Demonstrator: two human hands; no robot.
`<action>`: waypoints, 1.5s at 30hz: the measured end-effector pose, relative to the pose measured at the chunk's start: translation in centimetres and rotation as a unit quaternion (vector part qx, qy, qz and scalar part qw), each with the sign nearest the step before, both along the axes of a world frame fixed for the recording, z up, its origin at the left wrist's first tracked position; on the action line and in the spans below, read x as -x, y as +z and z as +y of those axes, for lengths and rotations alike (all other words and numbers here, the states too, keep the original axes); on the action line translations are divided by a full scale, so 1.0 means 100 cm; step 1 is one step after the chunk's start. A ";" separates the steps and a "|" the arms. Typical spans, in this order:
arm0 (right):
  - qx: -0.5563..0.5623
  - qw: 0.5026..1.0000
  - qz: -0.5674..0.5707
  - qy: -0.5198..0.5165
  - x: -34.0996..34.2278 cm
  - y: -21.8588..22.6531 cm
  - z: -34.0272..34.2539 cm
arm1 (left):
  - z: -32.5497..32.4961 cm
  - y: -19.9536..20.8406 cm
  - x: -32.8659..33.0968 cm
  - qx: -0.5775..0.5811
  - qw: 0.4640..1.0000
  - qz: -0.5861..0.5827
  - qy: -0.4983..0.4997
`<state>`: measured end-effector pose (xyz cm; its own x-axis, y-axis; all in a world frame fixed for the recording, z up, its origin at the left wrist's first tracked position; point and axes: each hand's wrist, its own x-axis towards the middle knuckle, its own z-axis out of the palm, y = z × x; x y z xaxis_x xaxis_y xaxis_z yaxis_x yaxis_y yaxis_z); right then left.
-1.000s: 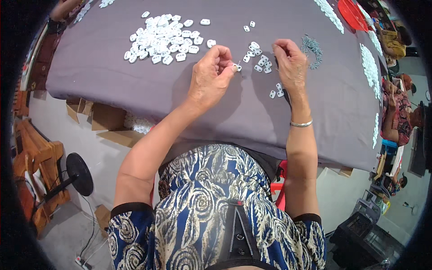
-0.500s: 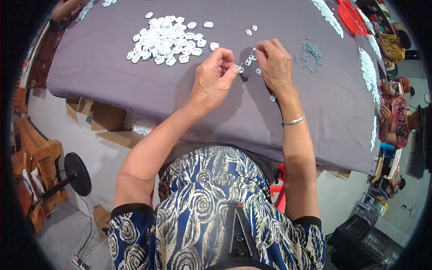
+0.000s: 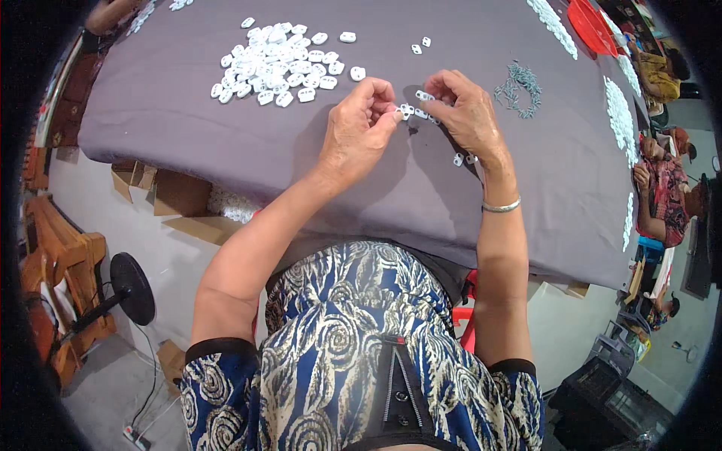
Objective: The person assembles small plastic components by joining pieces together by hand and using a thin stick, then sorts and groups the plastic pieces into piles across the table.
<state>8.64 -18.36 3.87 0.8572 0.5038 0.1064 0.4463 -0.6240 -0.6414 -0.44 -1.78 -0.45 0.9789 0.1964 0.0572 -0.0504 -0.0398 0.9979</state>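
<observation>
Over the grey cloth-covered table, my left hand [image 3: 359,124] has thumb and fingers pinched on a small white plastic piece [image 3: 406,111] with dark holes. Close to its right, my right hand [image 3: 468,113] curls with thumb and forefinger about another small white piece [image 3: 425,96]. More small white pieces lie beneath and beside that hand, partly covered by it, and a pair [image 3: 459,159] sits by its wrist. Up and left of my hands is a pile of larger white two-holed pieces [image 3: 278,66]. To the right of my right hand lies a loose heap of grey screws [image 3: 517,89].
Two small white pieces [image 3: 417,49] lie farther up the cloth. White parts [image 3: 618,120] line the table's right side, near a red basket [image 3: 588,28]. An open cardboard box [image 3: 180,195] stands below the left edge, beside a black fan [image 3: 133,289]. Other people sit at far right.
My right hand has shifted slightly down and right, its fingers now lower and nearer the left hand's piece. The thin pin earlier seen upright at my left fingertips no longer shows.
</observation>
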 end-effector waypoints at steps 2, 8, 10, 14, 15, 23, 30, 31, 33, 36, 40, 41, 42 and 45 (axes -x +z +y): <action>0.007 1.000 0.015 0.002 0.001 0.002 -0.001 | 0.000 0.000 0.000 0.001 1.000 -0.006 -0.001; -0.032 0.999 0.021 0.000 0.003 -0.007 -0.005 | -0.001 0.000 -0.001 -0.001 1.000 -0.009 -0.003; -0.026 0.999 -0.042 0.007 0.004 -0.010 -0.004 | -0.001 -0.001 0.000 -0.001 1.000 -0.009 -0.003; -0.010 0.992 -0.118 0.036 0.008 -0.014 0.000 | -0.001 -0.001 0.000 0.002 1.000 -0.004 -0.003; -0.017 0.992 -0.121 0.042 0.008 -0.015 0.000 | -0.001 -0.001 0.000 0.002 1.000 -0.004 -0.004; -0.154 0.984 0.085 -0.027 0.012 -0.008 0.002 | 0.000 0.002 0.000 -0.005 1.000 -0.011 -0.012; -0.297 0.918 0.260 -0.027 0.015 0.000 0.002 | 0.001 0.003 0.000 0.027 0.998 -0.006 -0.048; -0.289 0.922 0.255 -0.018 0.015 -0.003 0.002 | 0.002 0.004 0.000 0.025 0.998 -0.004 -0.056; -0.283 0.923 0.261 -0.015 0.016 -0.001 0.003 | 0.003 0.004 0.000 0.022 0.998 -0.001 -0.063; -0.269 0.926 0.266 -0.010 0.016 0.000 0.002 | 0.005 0.003 0.000 0.023 0.997 0.003 -0.075; -0.248 0.941 0.232 -0.005 0.016 -0.002 0.004 | 0.005 0.006 0.000 0.020 0.996 0.006 -0.086; -0.248 0.941 0.232 -0.006 0.016 -0.003 0.004 | 0.006 0.006 0.000 0.020 0.996 0.008 -0.088; -0.242 0.944 0.224 0.001 0.016 -0.003 0.004 | 0.005 0.005 0.000 0.021 0.996 0.008 -0.089; -0.226 0.949 0.222 0.002 0.018 0.000 0.004 | 0.003 0.002 -0.001 0.037 0.997 -0.024 -0.060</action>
